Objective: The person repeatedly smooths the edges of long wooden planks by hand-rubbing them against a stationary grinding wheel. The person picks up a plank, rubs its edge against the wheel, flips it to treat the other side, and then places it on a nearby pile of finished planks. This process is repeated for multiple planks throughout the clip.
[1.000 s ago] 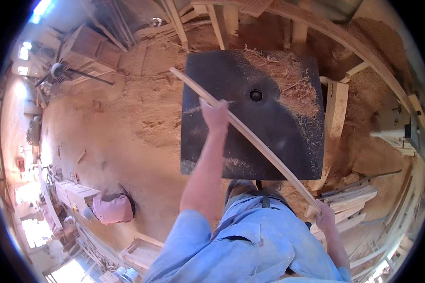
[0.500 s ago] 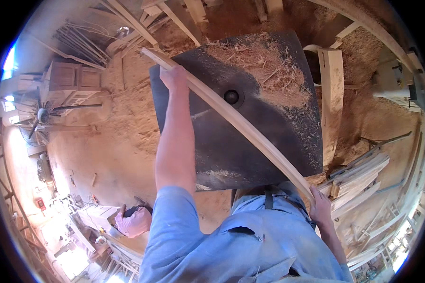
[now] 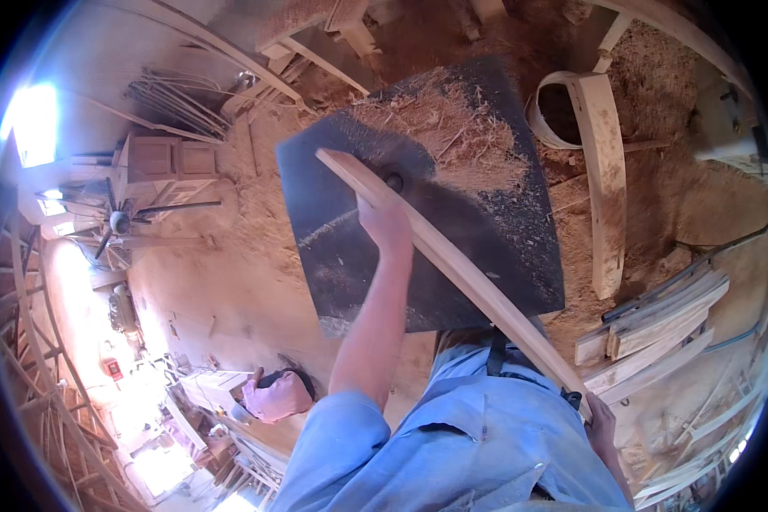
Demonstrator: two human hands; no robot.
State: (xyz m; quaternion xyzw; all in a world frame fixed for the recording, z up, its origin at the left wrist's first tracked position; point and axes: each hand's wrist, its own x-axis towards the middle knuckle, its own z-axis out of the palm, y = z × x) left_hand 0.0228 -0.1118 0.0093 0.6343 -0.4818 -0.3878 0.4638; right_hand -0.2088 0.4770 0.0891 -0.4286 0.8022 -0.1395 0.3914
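A long pale wooden strip [image 3: 478,277] lies slantwise over a dark square machine table [image 3: 333,235], its far end at the upper left and its near end by my right hip. My left hand [image 3: 386,226] is closed round it toward the far end, the fingers partly hidden beneath. At the near end my right hand [image 3: 602,424] grips the strip beside my waist. A round dark spindle or hole [image 3: 393,182] shows in the table just past the strip, close to my left hand. Wood shavings [image 3: 478,141] cover the table's far right part.
Right of the table stand a thick curved timber [image 3: 606,183] and a round pale container [image 3: 555,111]. Stacked boards [image 3: 657,320] lie at the lower right. A fan [image 3: 119,222] and a wooden cabinet [image 3: 158,158] are at the left. Another person [image 3: 277,394] bends at the lower left.
The strip has come back toward me and turned so another face shows. My left hand moved right and nearer; my right hand moved lower and right. The whole view has shifted.
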